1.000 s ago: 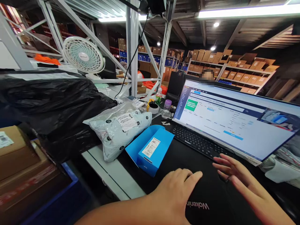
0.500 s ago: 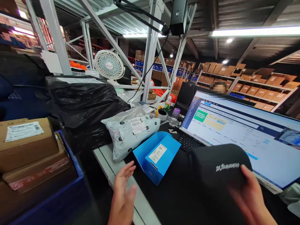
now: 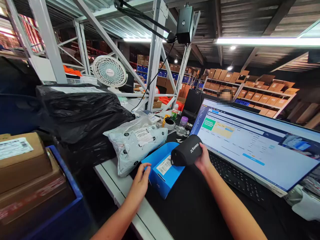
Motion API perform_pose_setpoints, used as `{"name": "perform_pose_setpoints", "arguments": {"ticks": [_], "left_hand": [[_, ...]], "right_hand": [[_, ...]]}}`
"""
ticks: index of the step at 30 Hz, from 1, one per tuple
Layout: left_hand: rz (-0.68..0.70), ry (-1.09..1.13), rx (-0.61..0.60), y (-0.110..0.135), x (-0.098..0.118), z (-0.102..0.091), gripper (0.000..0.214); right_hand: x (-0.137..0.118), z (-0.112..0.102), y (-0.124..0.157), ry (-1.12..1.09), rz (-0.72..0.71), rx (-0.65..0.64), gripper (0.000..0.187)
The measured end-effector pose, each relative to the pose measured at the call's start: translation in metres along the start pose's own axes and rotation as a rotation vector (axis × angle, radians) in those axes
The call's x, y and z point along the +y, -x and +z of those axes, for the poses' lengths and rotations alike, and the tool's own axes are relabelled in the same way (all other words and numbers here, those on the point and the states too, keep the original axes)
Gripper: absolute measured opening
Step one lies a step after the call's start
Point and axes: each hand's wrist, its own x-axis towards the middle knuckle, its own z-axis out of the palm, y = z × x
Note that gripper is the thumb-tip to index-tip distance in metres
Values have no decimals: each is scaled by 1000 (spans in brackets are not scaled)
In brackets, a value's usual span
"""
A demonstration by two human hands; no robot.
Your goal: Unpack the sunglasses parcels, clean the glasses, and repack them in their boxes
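While our right hand [image 3: 203, 160] grips the rolled black bundle [image 3: 187, 154] at centre frame, just above the open blue box [image 3: 160, 184], our left hand [image 3: 140, 181] pinches the box's near-left wall. Risk, we judge: the roll loosens or snags the rim, tipping the box.

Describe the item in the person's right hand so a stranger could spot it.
Find the wide lit monitor. At its left edge, the right hand holds a black rolled bundle over an open blue box. Nothing else nearby is a black cylinder with white lettering.
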Motion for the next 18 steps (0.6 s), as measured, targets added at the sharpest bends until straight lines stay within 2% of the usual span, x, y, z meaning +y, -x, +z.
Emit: {"name": "perform_pose_setpoints", "arguments": {"ticks": [3, 6, 9, 14, 16, 18], "left_hand": [[99, 5, -50, 4, 4, 7, 42], [194, 17, -115, 2, 18, 13, 50], [156, 72, -190, -9, 43, 17, 57], [-14, 161, -330, -19, 95, 25, 60], [-35, 175, -370, -17, 115, 27, 55], [2, 158, -331, -16, 135, 26, 50]], "right_hand": [[-8, -32, 24, 16, 28, 31, 31], [-20, -76, 59, 41, 48, 98, 34], [-28, -113, 97, 58, 70, 181, 34], [-39, -142, 148, 37, 129, 359, 38], [-46, -149, 163, -2, 115, 419, 37], [-53, -157, 177, -30, 97, 445, 37]]}}
